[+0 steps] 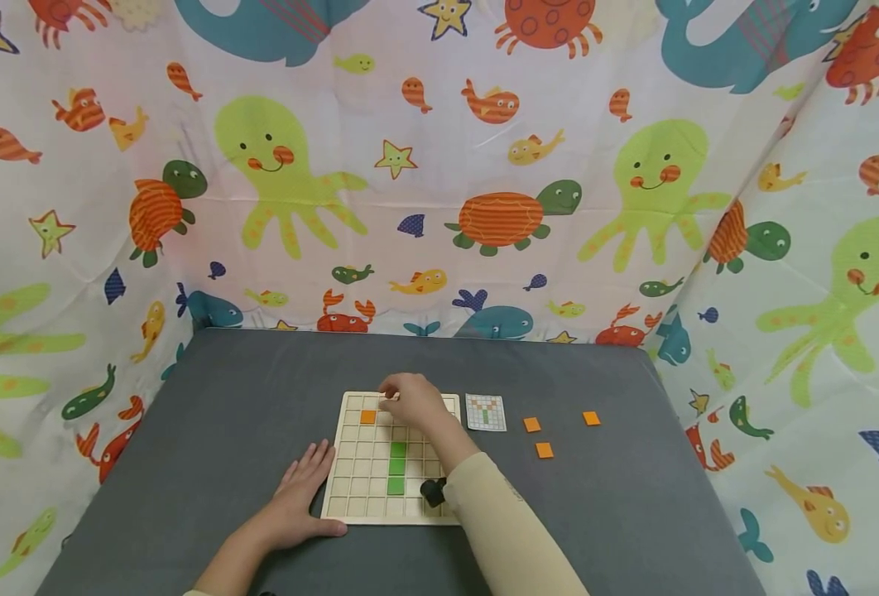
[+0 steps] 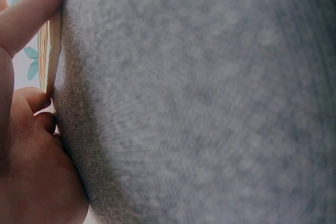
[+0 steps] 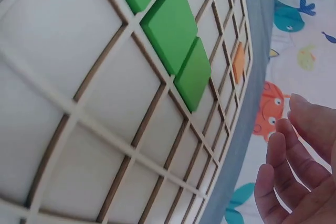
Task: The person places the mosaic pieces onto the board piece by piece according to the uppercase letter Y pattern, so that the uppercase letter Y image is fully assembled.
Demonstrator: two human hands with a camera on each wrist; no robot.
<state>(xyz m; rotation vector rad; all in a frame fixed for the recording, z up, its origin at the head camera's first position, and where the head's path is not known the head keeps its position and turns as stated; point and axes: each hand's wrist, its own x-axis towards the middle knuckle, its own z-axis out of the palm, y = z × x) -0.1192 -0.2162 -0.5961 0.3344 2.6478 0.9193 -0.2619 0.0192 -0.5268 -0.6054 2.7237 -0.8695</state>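
Observation:
A pale wooden grid board (image 1: 357, 505) lies on the dark grey table. Three green tiles (image 1: 396, 468) form a column in its middle squares, and one orange tile (image 1: 367, 417) sits in a square near the far left corner. My left hand (image 1: 298, 492) rests at the near left corner, fingers along the left side and thumb at the front edge. My right hand (image 1: 413, 403) hovers at the board's far edge, just right of the orange tile. In the right wrist view its fingers (image 3: 286, 174) are loosely bent, with no tile visible between them.
A small printed pattern card (image 1: 486, 412) lies close to the board's right side. Further right are three loose orange tiles (image 1: 545, 450). A black wrist camera (image 1: 433, 492) overlaps the board. Behind the table (image 1: 276, 364) hangs a curtain (image 1: 439, 273) printed with sea animals.

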